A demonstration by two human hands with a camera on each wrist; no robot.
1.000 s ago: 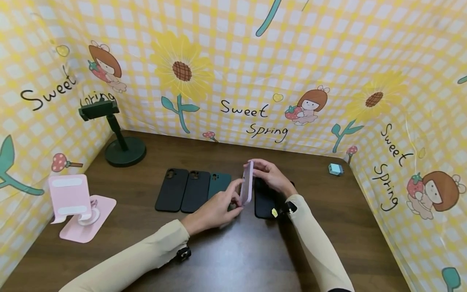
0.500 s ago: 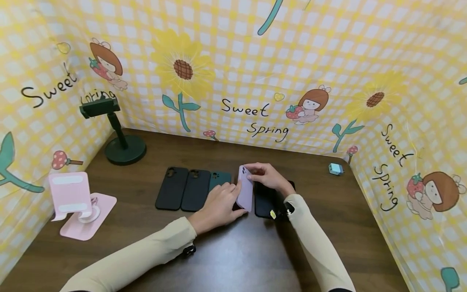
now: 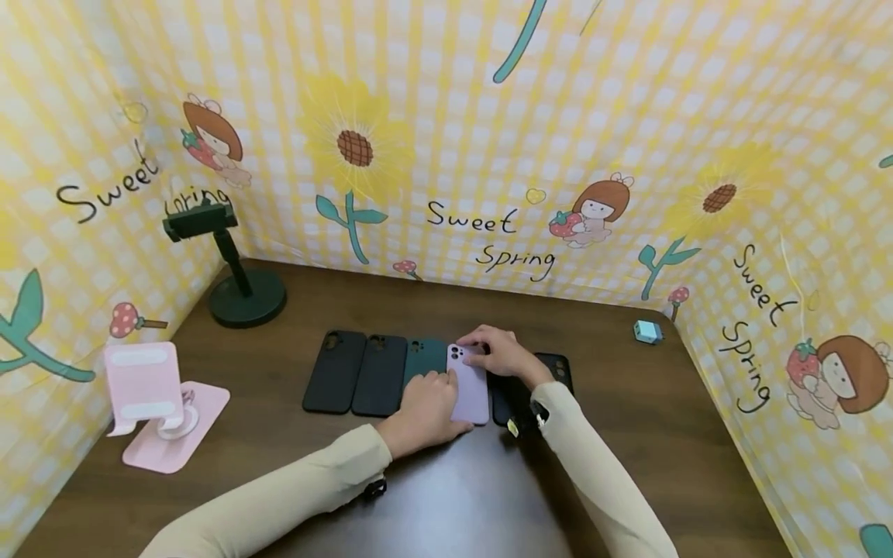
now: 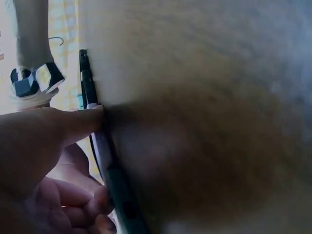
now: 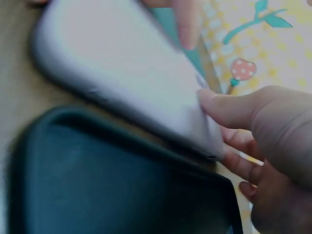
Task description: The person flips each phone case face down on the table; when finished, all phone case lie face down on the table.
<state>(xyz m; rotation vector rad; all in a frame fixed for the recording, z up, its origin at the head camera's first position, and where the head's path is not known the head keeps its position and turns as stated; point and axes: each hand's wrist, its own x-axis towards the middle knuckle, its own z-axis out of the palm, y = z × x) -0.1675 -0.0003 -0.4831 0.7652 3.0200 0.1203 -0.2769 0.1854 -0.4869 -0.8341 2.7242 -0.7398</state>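
A lilac phone case (image 3: 473,394) lies back up on the table, in a row between a teal phone case (image 3: 424,356) and a black phone case (image 3: 558,367). My left hand (image 3: 427,409) holds its near left part, thumb at the near end and a finger along the left side. With thumb on top and fingers at the edge, my right hand (image 3: 504,355) pinches the far end near the camera holes. In the right wrist view the hollow inside of the black case (image 5: 102,180) shows beside it. My left hand partly covers the teal case.
Two more black phone cases, one far left (image 3: 335,372) and one beside it (image 3: 380,377), continue the row. A pink phone stand (image 3: 143,380) and a dark green stand (image 3: 247,301) stand at the left. A light blue charger plug (image 3: 647,332) sits back right, before the patterned cloth (image 3: 474,139).
The lilac case has gone from upright on its edge, through a tilt, to flat beside the teal case. Both hands have followed it down, the left moving slightly nearer the body.
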